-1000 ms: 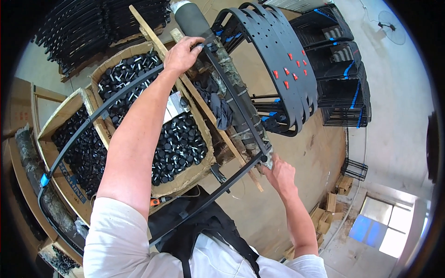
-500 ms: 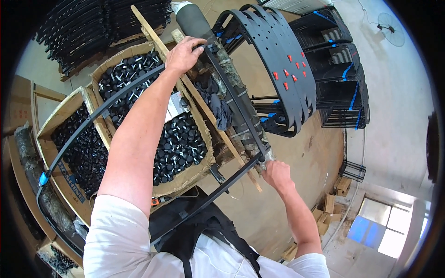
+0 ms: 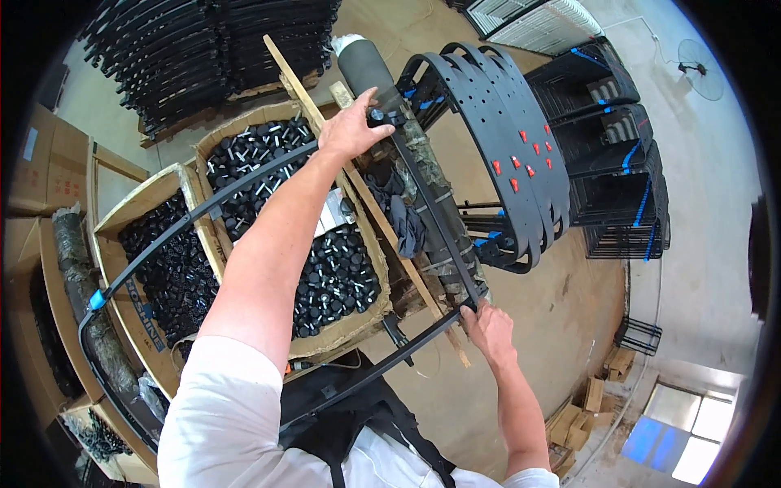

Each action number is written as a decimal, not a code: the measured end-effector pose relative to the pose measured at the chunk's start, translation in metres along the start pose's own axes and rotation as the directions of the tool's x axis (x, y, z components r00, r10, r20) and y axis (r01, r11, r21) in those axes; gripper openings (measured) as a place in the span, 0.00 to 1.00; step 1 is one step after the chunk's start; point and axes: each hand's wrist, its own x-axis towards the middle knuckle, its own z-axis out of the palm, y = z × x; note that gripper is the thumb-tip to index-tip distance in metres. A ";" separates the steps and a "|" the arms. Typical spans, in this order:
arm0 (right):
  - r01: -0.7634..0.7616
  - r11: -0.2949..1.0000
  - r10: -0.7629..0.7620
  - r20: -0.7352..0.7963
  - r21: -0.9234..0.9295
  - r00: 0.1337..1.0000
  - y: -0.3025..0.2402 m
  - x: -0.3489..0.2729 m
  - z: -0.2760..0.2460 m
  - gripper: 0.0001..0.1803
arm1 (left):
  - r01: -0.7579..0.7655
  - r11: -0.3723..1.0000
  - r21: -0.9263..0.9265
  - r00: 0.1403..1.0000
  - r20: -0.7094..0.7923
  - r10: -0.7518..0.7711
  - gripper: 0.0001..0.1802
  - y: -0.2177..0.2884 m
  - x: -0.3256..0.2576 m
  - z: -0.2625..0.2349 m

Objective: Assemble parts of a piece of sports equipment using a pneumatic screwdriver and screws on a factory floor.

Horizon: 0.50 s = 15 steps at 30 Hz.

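A black tubular metal frame (image 3: 429, 195) lies across the wrapped roll and the boxes in front of me. At its far corner stands a round black knob (image 3: 377, 119). My left hand (image 3: 348, 132) is beside that knob, with thumb and forefinger spread apart on either side of it and nothing gripped. At the frame's near right corner, my right hand (image 3: 490, 327) is closed, its thumb on the tube and its fingers curled out of sight. The frame's curved left tube, with a blue band (image 3: 98, 299), passes over the boxes.
Cardboard boxes hold many black screw knobs (image 3: 329, 281) and small black parts (image 3: 167, 260). A wooden strip (image 3: 381, 207) runs beside a wrapped roll (image 3: 358, 69). Curved black panels with red pieces (image 3: 496, 122) stand to the right, black frames (image 3: 220, 49) stacked far left.
The whole view has shifted, with things appearing further right and lower. My left hand's fingers have spread off the far corner, exposing the knob. My right thumb now lies on the near corner.
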 end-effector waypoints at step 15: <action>-0.056 0.996 0.058 -0.027 0.072 0.998 0.001 0.003 0.010 0.34 | 0.036 0.934 0.357 0.931 -0.352 0.098 0.37 -0.020 0.019 -0.065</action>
